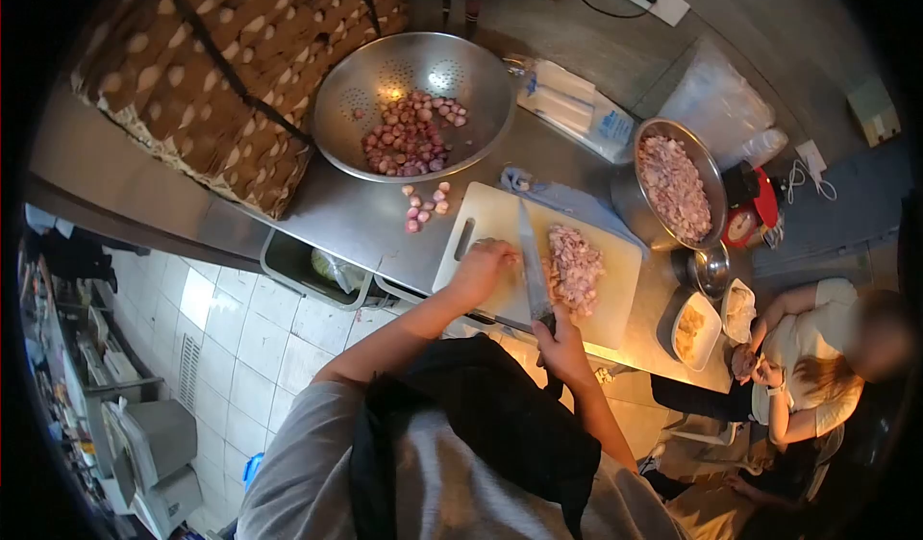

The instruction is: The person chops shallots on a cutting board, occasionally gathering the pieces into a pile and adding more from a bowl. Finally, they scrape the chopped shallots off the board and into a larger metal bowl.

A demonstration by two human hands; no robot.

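Observation:
My right hand (563, 346) is wrapped round the handle of a large kitchen knife (532, 261), whose blade lies across the white cutting board (620, 300) and points away from me. To the left of the blade, my left hand (486, 269) rests on the board with its fingers curled together. Whatever it may hold is hidden under the fingertips. A heap of chopped shallots (577, 266) sits just right of the blade. Several whole peeled shallots (413, 215) lie on the steel counter beyond the board's left corner.
A steel colander (332, 107) holding more shallots stands behind the board. At right are a steel pot (630, 194) of chopped shallots, a blue cloth (567, 194), a red scale (764, 199) and a white container (710, 343). A person (808, 357) sits beyond the counter's right end.

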